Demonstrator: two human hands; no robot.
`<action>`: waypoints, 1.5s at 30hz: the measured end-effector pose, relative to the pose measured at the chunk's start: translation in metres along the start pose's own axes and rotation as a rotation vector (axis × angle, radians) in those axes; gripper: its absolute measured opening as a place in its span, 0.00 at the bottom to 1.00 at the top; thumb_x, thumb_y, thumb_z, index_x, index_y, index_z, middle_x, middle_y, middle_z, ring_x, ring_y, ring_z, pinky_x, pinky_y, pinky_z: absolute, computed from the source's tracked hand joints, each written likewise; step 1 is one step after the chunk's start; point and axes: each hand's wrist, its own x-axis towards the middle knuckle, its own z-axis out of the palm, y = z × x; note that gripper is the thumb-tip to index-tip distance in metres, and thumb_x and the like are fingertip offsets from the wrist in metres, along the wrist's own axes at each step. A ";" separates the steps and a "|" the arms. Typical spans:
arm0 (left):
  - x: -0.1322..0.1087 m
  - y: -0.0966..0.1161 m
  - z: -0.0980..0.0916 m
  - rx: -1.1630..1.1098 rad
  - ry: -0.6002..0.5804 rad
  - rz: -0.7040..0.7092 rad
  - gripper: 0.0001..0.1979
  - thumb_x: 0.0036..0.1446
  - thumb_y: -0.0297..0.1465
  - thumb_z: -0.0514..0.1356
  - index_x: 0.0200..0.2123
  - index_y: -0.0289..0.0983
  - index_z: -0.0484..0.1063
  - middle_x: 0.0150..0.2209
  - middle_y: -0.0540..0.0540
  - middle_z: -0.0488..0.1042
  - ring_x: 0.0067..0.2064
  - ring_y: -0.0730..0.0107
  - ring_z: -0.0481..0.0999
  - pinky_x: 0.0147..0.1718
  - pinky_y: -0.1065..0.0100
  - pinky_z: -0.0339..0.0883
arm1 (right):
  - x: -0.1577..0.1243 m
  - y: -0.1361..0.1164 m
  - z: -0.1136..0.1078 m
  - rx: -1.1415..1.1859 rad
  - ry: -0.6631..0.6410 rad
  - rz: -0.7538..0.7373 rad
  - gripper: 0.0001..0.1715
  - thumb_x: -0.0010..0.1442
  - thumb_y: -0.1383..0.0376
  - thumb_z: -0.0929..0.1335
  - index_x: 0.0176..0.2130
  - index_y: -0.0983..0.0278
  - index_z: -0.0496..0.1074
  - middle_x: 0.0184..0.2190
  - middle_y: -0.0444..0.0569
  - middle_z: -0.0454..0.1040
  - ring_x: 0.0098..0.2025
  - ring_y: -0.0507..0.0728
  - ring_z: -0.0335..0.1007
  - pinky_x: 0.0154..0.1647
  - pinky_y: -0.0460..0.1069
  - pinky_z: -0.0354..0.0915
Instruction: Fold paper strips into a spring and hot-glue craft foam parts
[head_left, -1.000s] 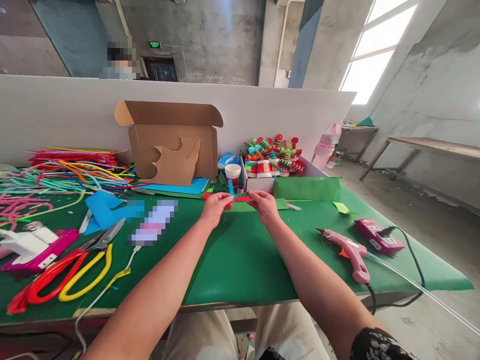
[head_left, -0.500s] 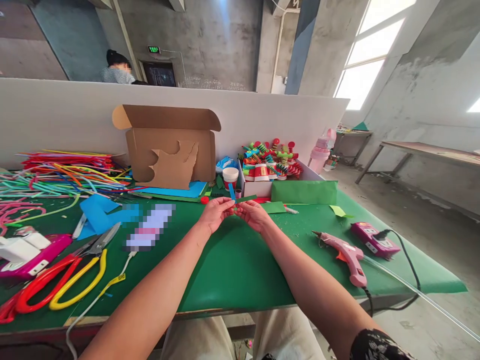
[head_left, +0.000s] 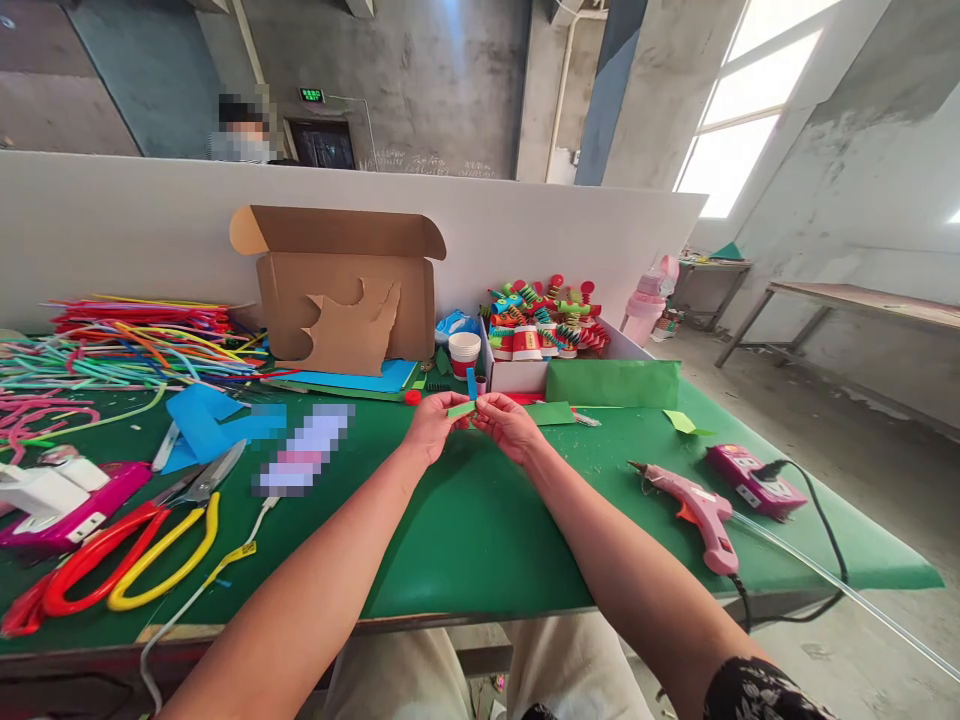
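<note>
- In the head view, our left hand [head_left: 431,428] and our right hand [head_left: 511,428] meet just above the green surface [head_left: 465,540], near its far side.
- Both hands pinch a little green paper piece [head_left: 461,408]. The left fingers [head_left: 448,414] are closed on its left end. The right fingers [head_left: 486,408] are closed on its right end.
- The paper is small and thin, so we think a soft pinch with the fingertips is best. A hard squeeze could crush it.
- It should help to line up the edges and go slowly, with both hands close together.
- The glue gun [head_left: 701,510] lies well off to the right, and the scissors [head_left: 150,545] lie well off to the left. Both are apart from our hands.
</note>
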 end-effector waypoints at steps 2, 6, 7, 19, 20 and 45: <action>0.001 -0.001 -0.001 0.002 -0.004 0.008 0.22 0.24 0.37 0.76 0.25 0.34 0.74 0.21 0.51 0.74 0.22 0.77 0.68 0.26 0.69 0.65 | 0.000 0.000 0.001 -0.019 0.013 -0.021 0.23 0.32 0.58 0.82 0.24 0.64 0.73 0.22 0.41 0.75 0.24 0.48 0.70 0.34 0.46 0.70; 0.002 -0.002 -0.001 -0.029 0.009 -0.015 0.20 0.25 0.36 0.76 0.24 0.34 0.76 0.23 0.49 0.75 0.23 0.74 0.70 0.29 0.66 0.68 | 0.001 -0.001 0.001 -0.081 0.047 -0.071 0.23 0.31 0.57 0.82 0.24 0.65 0.73 0.22 0.41 0.76 0.23 0.47 0.70 0.33 0.46 0.69; 0.003 -0.002 -0.001 -0.033 0.011 -0.022 0.20 0.26 0.36 0.76 0.24 0.34 0.76 0.23 0.48 0.75 0.24 0.74 0.70 0.30 0.66 0.68 | 0.001 -0.001 0.001 -0.096 0.053 -0.085 0.23 0.31 0.57 0.81 0.24 0.65 0.74 0.22 0.42 0.76 0.22 0.48 0.70 0.33 0.46 0.69; 0.006 -0.005 -0.007 -0.002 0.051 -0.014 0.18 0.26 0.34 0.77 0.23 0.34 0.76 0.23 0.48 0.76 0.24 0.75 0.71 0.30 0.67 0.68 | 0.004 0.001 -0.001 -0.186 0.072 -0.105 0.21 0.33 0.59 0.81 0.27 0.66 0.78 0.24 0.45 0.79 0.23 0.49 0.72 0.35 0.48 0.71; 0.006 -0.005 -0.007 -0.018 0.036 -0.016 0.18 0.27 0.33 0.76 0.24 0.34 0.77 0.24 0.48 0.77 0.25 0.75 0.71 0.31 0.67 0.68 | 0.004 0.001 0.000 -0.169 0.080 -0.114 0.21 0.33 0.59 0.81 0.27 0.66 0.77 0.23 0.45 0.78 0.24 0.49 0.72 0.35 0.48 0.71; 0.002 -0.001 -0.002 -0.113 0.060 -0.013 0.20 0.29 0.38 0.75 0.25 0.35 0.74 0.23 0.49 0.75 0.25 0.73 0.71 0.26 0.69 0.66 | 0.006 -0.004 -0.002 -0.209 0.134 -0.177 0.21 0.33 0.57 0.80 0.25 0.65 0.75 0.20 0.41 0.74 0.22 0.48 0.68 0.31 0.46 0.68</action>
